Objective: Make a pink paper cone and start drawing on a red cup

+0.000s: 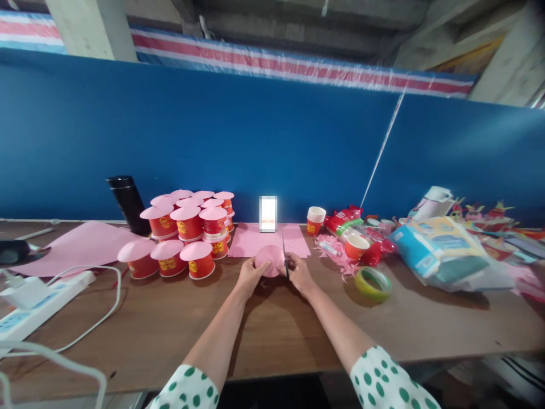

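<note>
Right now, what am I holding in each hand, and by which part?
Your left hand holds the pink disc by its near left edge, thumb on top. Your right hand grips what look like scissors by the handle end.

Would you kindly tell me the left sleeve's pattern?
Green dots on white; the left sleeve shows best in the head view.

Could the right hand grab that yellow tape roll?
Probably yes: nothing seems to stand between the right hand and the tape roll, though it may need to put the scissors down first.
</note>
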Demonstrator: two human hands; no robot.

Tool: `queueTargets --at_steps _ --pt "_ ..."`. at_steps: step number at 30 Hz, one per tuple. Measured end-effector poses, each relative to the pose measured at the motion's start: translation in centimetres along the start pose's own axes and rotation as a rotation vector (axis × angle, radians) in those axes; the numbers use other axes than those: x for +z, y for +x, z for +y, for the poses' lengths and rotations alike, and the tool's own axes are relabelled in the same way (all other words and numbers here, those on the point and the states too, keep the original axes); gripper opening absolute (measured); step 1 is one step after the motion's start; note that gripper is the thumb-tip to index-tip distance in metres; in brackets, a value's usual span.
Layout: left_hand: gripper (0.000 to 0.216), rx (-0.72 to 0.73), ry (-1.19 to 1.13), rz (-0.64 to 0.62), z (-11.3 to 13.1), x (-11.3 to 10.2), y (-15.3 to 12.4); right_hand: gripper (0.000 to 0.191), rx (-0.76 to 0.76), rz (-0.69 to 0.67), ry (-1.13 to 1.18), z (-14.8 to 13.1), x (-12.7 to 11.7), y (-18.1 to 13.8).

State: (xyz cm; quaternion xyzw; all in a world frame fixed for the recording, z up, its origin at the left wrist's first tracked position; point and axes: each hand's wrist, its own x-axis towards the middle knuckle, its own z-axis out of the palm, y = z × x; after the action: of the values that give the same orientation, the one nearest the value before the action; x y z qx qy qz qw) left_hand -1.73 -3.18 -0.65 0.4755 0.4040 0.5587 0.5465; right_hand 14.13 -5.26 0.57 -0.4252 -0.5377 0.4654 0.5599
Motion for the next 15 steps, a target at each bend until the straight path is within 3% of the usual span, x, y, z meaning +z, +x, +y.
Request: queueTargets --at_steps 15 --pt "0.045 -0.029 -0.252 0.119 0.04 0.31 0.37 0.042 0.006 -0.023 -0.021 0.41 -0.14 0.19"
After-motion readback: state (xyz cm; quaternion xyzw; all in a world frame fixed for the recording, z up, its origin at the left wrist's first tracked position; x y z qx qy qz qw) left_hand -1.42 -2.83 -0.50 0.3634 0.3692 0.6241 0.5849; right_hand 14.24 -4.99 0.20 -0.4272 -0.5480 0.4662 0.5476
